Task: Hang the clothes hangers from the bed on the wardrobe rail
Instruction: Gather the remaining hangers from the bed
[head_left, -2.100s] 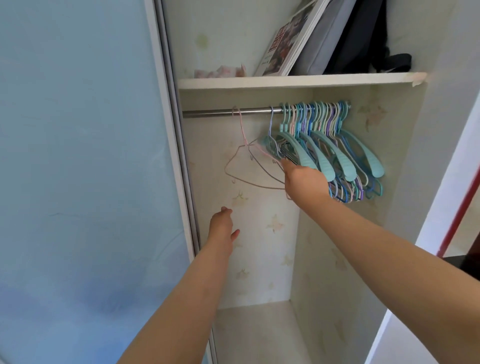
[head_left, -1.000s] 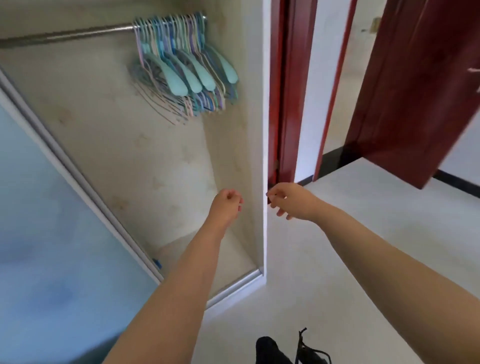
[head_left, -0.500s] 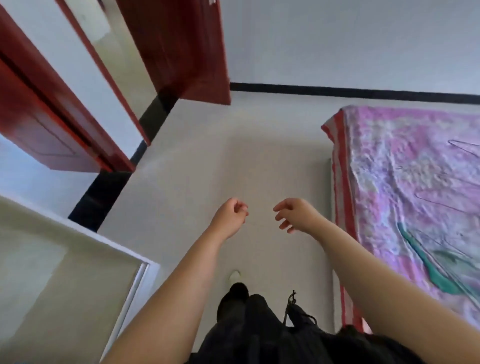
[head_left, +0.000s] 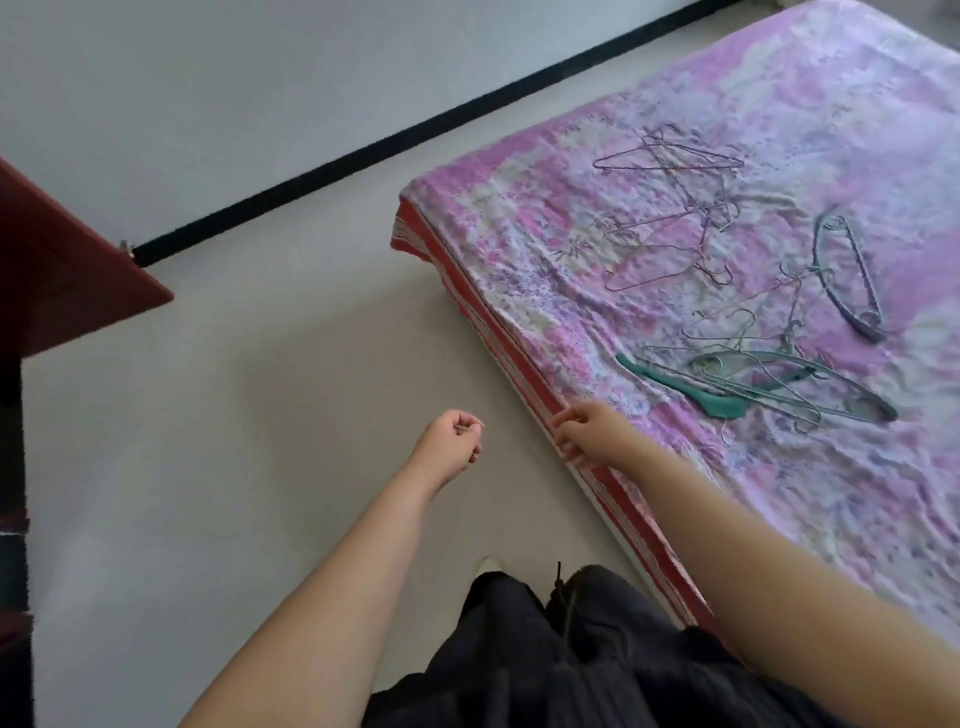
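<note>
several clothes hangers (head_left: 748, 384) are lying scattered on the pink bed (head_left: 545, 218), well apart from both hands. the left hand (head_left: 453, 448) is hovering over the floor (head_left: 260, 415), loosely curled and holding nothing; the right hand (head_left: 592, 434) is hanging over the bed's edge, fingers relaxed, gripping nothing

Thin wire hangers (head_left: 670, 208) and matt plastic hangers (head_left: 753, 384) lie on the bed's (head_left: 571, 218) crinkled cloth.

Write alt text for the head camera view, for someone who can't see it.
Seen from above, a person's empty left hand and right hand reach toward a bed with a pink floral cover, where loose clothes hangers lie scattered. Pale floor fills the left, with dark trousers at the bottom edge.
</note>
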